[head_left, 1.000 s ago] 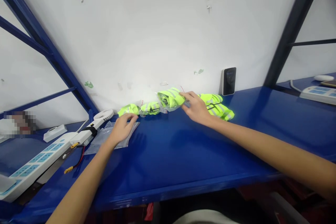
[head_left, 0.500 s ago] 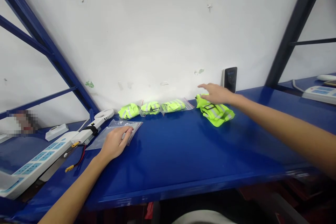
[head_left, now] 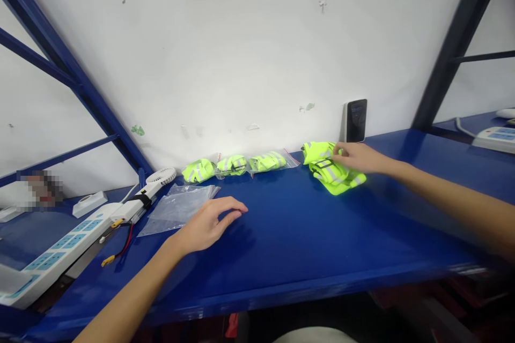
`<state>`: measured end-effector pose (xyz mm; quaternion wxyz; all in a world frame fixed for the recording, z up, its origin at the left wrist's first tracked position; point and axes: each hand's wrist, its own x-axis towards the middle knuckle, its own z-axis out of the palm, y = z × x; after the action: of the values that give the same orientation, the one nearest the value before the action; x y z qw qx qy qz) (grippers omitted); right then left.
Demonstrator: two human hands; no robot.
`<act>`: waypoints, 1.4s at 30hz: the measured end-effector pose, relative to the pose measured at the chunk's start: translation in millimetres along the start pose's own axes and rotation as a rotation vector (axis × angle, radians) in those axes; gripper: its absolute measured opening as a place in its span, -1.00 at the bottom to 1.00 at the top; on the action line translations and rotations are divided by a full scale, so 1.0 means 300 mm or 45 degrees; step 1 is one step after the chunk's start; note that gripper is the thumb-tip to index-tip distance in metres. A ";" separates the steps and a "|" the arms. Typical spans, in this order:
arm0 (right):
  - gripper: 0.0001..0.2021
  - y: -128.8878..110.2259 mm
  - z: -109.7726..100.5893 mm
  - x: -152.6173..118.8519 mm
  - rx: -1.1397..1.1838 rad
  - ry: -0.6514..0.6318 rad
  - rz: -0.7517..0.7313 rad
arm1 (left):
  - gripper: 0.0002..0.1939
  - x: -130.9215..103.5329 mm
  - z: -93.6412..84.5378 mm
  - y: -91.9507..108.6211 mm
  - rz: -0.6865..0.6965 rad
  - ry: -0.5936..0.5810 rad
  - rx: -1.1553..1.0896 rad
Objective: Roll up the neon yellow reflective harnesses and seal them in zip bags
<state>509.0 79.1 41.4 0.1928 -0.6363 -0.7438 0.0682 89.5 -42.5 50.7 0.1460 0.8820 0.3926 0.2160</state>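
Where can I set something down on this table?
The widest bare patch: the tabletop between left hand and right forearm, in front of the yellow bundles. Another lies behind that forearm, right of the loose yellow garment. Left side is crowded: clear bags, fan, power strip.

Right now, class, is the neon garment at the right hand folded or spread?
Loosely folded: the garment lies bunched, its layers overlapping and pale stripes crooked.
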 end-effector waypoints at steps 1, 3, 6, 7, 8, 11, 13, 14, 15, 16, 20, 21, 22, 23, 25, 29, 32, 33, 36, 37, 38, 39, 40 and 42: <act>-0.72 -0.019 0.005 -0.021 0.014 -0.010 -0.037 | -0.77 0.014 0.005 0.009 0.038 0.019 -0.061; -0.73 -0.077 0.029 -0.054 0.092 0.015 -0.102 | -0.78 0.049 0.016 0.024 0.108 0.123 -0.164; -0.73 -0.208 0.096 -0.087 0.243 0.009 -0.337 | -0.84 0.124 0.046 0.039 0.203 0.317 -0.171; -0.77 -0.258 0.123 -0.095 0.262 0.040 -0.433 | -0.85 0.152 0.060 0.042 0.239 0.342 -0.125; -0.80 -0.306 0.149 -0.102 0.272 0.071 -0.514 | -0.85 0.179 0.075 0.045 0.275 0.341 -0.060; -0.85 -0.419 0.211 -0.121 0.361 0.047 -0.712 | -0.86 0.230 0.120 0.047 0.325 0.241 0.144; -0.83 -0.448 0.233 -0.135 0.478 0.063 -0.807 | -0.84 0.229 0.137 0.044 0.323 0.160 0.200; -0.81 -0.448 0.240 -0.142 0.534 0.078 -0.860 | -0.80 0.218 0.140 0.042 0.322 0.119 0.202; -0.80 -0.440 0.245 -0.149 0.581 0.094 -0.911 | -0.73 0.203 0.140 0.040 0.319 0.080 0.198; -0.80 -0.426 0.248 -0.156 0.611 0.102 -0.960 | -0.64 0.186 0.137 0.039 0.309 0.044 0.191; -0.76 -0.366 0.253 -0.183 0.587 0.121 -1.056 | -0.35 0.142 0.120 0.038 0.212 -0.109 0.140; -0.76 -0.358 0.250 -0.188 0.553 0.134 -1.074 | -0.31 0.140 0.117 0.039 0.197 -0.147 0.125; -0.77 -0.356 0.244 -0.193 0.509 0.136 -1.093 | -0.27 0.140 0.116 0.040 0.192 -0.175 0.115; -0.78 -0.356 0.235 -0.196 0.461 0.124 -1.108 | -0.23 0.142 0.115 0.042 0.194 -0.188 0.113; -0.75 -0.363 0.210 -0.199 0.374 0.061 -1.128 | -0.22 0.146 0.116 0.044 0.203 -0.168 0.145; -0.57 -0.368 0.172 -0.193 0.310 -0.069 -1.160 | -0.28 0.151 0.123 0.038 0.229 -0.048 0.252; -0.50 -0.363 0.186 -0.184 0.403 -0.102 -1.115 | -0.36 0.157 0.130 0.019 0.210 0.050 0.199; -0.52 -0.364 0.195 -0.181 0.446 -0.089 -1.083 | -0.41 0.160 0.133 0.011 0.188 0.096 0.142; -0.58 -0.373 0.217 -0.176 0.537 -0.023 -0.980 | -0.55 0.170 0.145 -0.012 0.079 0.270 -0.069; -0.59 -0.379 0.218 -0.176 0.562 -0.021 -0.942 | -0.58 0.172 0.151 -0.017 0.043 0.321 -0.126; -0.58 -0.386 0.217 -0.178 0.587 -0.029 -0.903 | -0.61 0.174 0.157 -0.019 0.017 0.363 -0.170; -0.58 -0.392 0.213 -0.181 0.611 -0.046 -0.865 | -0.63 0.175 0.164 -0.020 0.006 0.398 -0.201; -0.57 -0.399 0.208 -0.184 0.635 -0.068 -0.835 | -0.66 0.175 0.170 -0.019 0.007 0.430 -0.223; -0.58 -0.412 0.200 -0.191 0.687 -0.113 -0.795 | -0.70 0.175 0.182 -0.015 0.005 0.490 -0.263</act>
<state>379.4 9.6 17.8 0.3318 -0.3031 -0.8642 0.2261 145.0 -4.8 15.6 0.1575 0.8057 0.3874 0.4196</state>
